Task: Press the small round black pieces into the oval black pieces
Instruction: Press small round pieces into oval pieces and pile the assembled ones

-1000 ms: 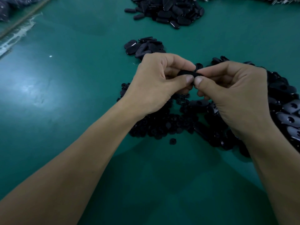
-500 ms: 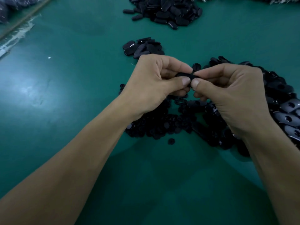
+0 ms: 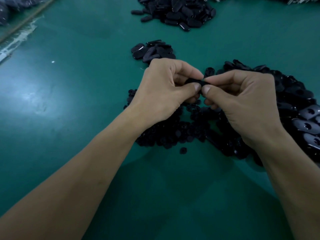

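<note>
Oval black piece [image 3: 193,81]: up in the air between both hands, mostly hidden by fingers.
Left hand [image 3: 161,96]: fingers curled; thumb and first finger pinch the left end of the oval black piece.
Right hand [image 3: 242,103]: fingers curled; thumb and first finger pinch the right end. The two thumb tips are just beside each other.
Small round black piece: cannot tell if one sits in the held piece.
Round pile [image 3: 173,134]: under the hands, on the green table [image 3: 69,110].
Loose round one [image 3: 183,150]: lies alone, just beside the round pile.
Oval pile [image 3: 294,101]: at the right, under the right hand; some show holes.
Little heap [image 3: 152,51]: behind the left hand.
Big heap [image 3: 181,13]: far back.
</note>
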A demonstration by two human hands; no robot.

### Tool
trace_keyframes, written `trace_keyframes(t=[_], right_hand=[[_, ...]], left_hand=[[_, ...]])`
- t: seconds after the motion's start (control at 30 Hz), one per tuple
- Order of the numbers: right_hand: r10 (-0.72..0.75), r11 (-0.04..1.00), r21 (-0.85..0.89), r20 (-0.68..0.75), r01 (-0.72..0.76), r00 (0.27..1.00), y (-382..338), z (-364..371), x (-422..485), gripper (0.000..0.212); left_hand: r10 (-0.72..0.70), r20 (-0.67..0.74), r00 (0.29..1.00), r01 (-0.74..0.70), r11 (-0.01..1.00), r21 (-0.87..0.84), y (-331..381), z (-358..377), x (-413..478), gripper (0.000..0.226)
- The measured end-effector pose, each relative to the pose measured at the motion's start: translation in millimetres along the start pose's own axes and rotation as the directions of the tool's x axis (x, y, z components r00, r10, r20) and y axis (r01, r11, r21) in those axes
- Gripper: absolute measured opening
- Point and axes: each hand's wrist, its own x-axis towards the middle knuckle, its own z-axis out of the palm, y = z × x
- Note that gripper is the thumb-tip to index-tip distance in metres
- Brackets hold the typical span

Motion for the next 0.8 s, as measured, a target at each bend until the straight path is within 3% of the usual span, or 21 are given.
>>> trace_keyframes(t=[0.23,0.33,0.4,0.47,0.53,0.67,0.8], right_hand=[[-0.026,0.999,-0.044,-0.017,0.025,1.000,2,2,1,0.020],[-0.063,0.981,-0.185,-0.066,0.050,0.996,4,1,1,0.018],[-0.103,0.913,-0.405,-0.098,0.056,0.990,7,-5,2,0.021],[-0.090,0.749,-0.662,-0.089,0.009,0.992,12,-15,4,0.032],[0.008,0.589,-0.802,-0.114,-0.097,0.993,14,-22,4,0.042],[0.199,0.438,-0.864,-0.177,-0.249,0.964,12,-21,1,0.043],[0.203,0.430,-0.866,-0.181,-0.253,0.962,11,-24,1,0.035]], left_hand=[[-0.008,-0.083,0.997,0.008,1.000,0.002,0,-1,0,0.015],[0.006,-0.161,0.987,-0.008,1.000,-0.013,2,-1,1,0.015],[-0.008,-0.244,0.970,0.002,1.000,-0.024,1,-7,7,0.014],[-0.015,-0.337,0.941,0.007,1.000,-0.024,-1,-17,16,0.015],[-0.013,-0.405,0.914,0.019,1.000,0.011,-3,-26,26,0.019],[-0.037,-0.439,0.898,0.094,0.990,0.107,-9,-39,47,0.026],[-0.041,-0.499,0.866,0.176,0.958,0.227,-19,-44,65,0.018]])
